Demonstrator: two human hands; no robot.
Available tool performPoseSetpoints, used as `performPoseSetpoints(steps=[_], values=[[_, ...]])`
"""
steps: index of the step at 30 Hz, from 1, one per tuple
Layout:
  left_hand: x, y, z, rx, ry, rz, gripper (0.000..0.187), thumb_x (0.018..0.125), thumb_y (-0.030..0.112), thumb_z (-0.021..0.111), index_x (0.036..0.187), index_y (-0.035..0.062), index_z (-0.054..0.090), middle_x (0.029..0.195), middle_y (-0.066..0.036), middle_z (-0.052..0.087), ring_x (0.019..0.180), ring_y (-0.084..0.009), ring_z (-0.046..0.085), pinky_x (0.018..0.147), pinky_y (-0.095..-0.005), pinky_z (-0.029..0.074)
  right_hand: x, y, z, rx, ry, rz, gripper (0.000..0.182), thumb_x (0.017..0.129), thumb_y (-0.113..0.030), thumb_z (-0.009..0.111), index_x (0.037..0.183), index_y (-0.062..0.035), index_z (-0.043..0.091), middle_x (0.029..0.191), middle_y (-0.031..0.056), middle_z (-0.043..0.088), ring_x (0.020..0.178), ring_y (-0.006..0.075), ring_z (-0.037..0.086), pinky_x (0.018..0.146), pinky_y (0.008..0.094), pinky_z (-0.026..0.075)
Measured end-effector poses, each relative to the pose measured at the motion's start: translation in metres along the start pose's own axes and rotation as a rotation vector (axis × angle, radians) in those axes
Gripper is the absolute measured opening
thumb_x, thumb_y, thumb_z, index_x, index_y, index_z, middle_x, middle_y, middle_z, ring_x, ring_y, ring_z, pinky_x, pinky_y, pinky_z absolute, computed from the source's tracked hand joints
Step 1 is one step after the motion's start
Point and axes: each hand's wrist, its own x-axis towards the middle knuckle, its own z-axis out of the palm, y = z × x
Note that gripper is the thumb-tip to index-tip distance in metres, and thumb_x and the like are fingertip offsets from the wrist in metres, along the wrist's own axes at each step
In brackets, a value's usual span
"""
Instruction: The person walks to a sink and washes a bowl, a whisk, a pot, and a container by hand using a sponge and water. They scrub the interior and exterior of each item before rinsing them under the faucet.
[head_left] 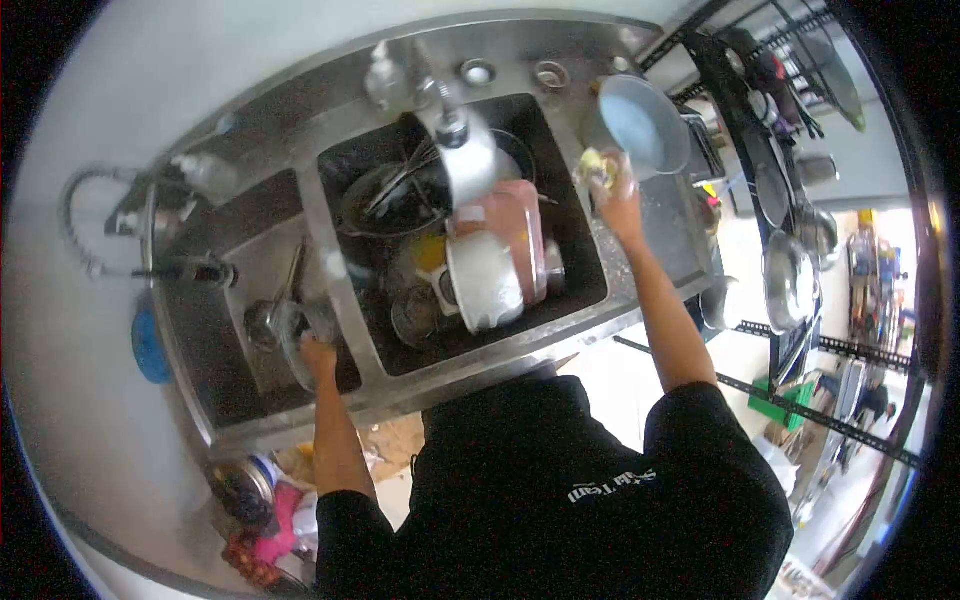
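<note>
Steel sink counter, two basins.

Large basin [580,235]: dark pan [375,205] at the back left; pink tray [522,212] to its right; pale pot [487,285] tilted on its side against the tray. Small basin [215,350]: long-handled metal utensil [291,278]; type uncertain owing to blur. Back ledge [515,48]: two small round dishes [477,73]. Right drainboard [668,225]: translucent tub [643,125] near the rear.

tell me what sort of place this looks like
Probably the washing-up area of a commercial kitchen: a metal double sink with cookware heaped in one basin, a spray tap on a coiled hose, and metal bowls on a black rack.
</note>
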Motion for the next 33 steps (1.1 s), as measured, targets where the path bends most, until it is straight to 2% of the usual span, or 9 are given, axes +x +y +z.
performPoseSetpoints(steps=[3, 5, 7, 10, 14, 21, 25, 31, 33], values=[[-0.026, 0.082, -0.088, -0.294, -0.155, -0.262, 0.031, 0.081, 0.019, 0.06, 0.106, 0.0012, 0.056, 0.106, -0.02, 0.059, 0.099, -0.0331, 0.056, 0.085, -0.0435, 0.043, 0.069, 0.057, -0.023, -0.146, 0.129, -0.084, 0.026, 0.081, -0.016, 0.059, 0.102, -0.0023, 0.054, 0.083, 0.0195, 0.06, 0.081, 0.0322, 0.061, 0.069, 0.0377, 0.046], [-0.032, 0.115, -0.105, -0.373, 0.178, -0.32, 0.025, 0.082, 0.022, 0.06, 0.095, 0.0004, 0.059, 0.089, -0.016, 0.063, 0.086, -0.0307, 0.06, 0.077, -0.042, 0.045, 0.107, 0.112, -0.028, -0.306, 0.101, -0.069, 0.027, 0.082, -0.02, 0.058, 0.102, -0.0024, 0.055, 0.088, 0.0221, 0.06, 0.085, 0.0352, 0.06, 0.071, 0.0408, 0.046], [-0.045, 0.174, -0.137, -0.199, 0.661, 0.144, 0.023, 0.083, 0.023, 0.058, 0.089, 0.0006, 0.06, 0.078, -0.014, 0.061, 0.075, -0.0294, 0.06, 0.07, -0.0394, 0.046, 0.137, 0.211, -0.021, -0.624, -0.084, -0.097, 0.029, 0.085, -0.024, 0.052, 0.104, -0.002, 0.055, 0.099, 0.0263, 0.058, 0.095, 0.0361, 0.058, 0.078, 0.0447, 0.044], [-0.082, 0.291, -0.185, -0.563, 0.181, 0.193, 0.021, 0.083, 0.021, 0.058, 0.086, 0.0008, 0.061, 0.076, -0.014, 0.06, 0.072, -0.0265, 0.058, 0.067, -0.0364, 0.045, 0.131, 0.307, 0.013, -0.867, -0.492, 0.089, 0.051, 0.084, -0.034, 0.053, 0.124, -0.0054, 0.039, 0.115, 0.0279, 0.052, 0.104, 0.0404, 0.054, 0.086, 0.0471, 0.043], [-0.097, 0.348, -0.067, -1.031, -0.334, -0.102, 0.023, 0.084, 0.021, 0.057, 0.096, 0.0015, 0.058, 0.082, -0.01, 0.061, 0.078, -0.0199, 0.059, 0.07, -0.0332, 0.047, 0.138, 0.323, 0.034, -0.686, -0.863, 0.108, 0.067, 0.08, -0.04, 0.056, 0.133, -0.007, 0.033, 0.118, 0.0272, 0.051, 0.107, 0.0398, 0.054, 0.09, 0.0457, 0.042], [-0.097, 0.345, -0.076, -1.639, -0.658, -0.504, 0.028, 0.087, 0.018, 0.049, 0.112, 0.0054, 0.054, 0.105, -0.008, 0.06, 0.096, -0.0215, 0.058, 0.083, -0.0356, 0.048, 0.111, 0.088, -0.024, -0.146, -0.161, -0.057, 0.037, 0.081, -0.02, 0.061, 0.112, -0.0009, 0.053, 0.099, 0.0229, 0.06, 0.09, 0.0373, 0.059, 0.078, 0.0408, 0.046], [-0.091, 0.322, -0.109, -1.829, -0.748, -0.549, 0.032, 0.092, 0.025, 0.047, 0.116, 0.0052, 0.052, 0.111, -0.009, 0.059, 0.103, -0.0223, 0.056, 0.09, -0.037, 0.046, 0.024, 0.016, 0.028, 0.073, -0.21, -0.407, 0.042, 0.072, -0.012, 0.069, 0.109, 0.0013, 0.053, 0.093, 0.019, 0.06, 0.088, 0.0386, 0.057, 0.078, 0.0409, 0.047], [-0.079, 0.312, -0.204, -1.927, -0.763, -0.548, 0.037, 0.095, 0.029, 0.044, 0.12, 0.002, 0.047, 0.115, -0.008, 0.056, 0.102, -0.0205, 0.056, 0.091, -0.0354, 0.045, -0.025, -0.03, 0.067, 0.257, -0.247, 0.061, 0.032, 0.072, -0.005, 0.061, 0.104, -0.0017, 0.059, 0.098, 0.0179, 0.062, 0.091, 0.032, 0.06, 0.08, 0.0361, 0.047], [-0.079, 0.306, -0.228, -1.89, -0.741, -0.369, 0.036, 0.093, 0.025, 0.049, 0.118, -0.0007, 0.048, 0.112, -0.007, 0.058, 0.099, -0.0184, 0.057, 0.087, -0.032, 0.046, -0.024, -0.029, 0.064, 0.402, -0.347, 0.268, 0.032, 0.077, -0.009, 0.062, 0.107, 0.0018, 0.056, 0.092, 0.0095, 0.063, 0.084, 0.0144, 0.057, 0.075, 0.0272, 0.045]])
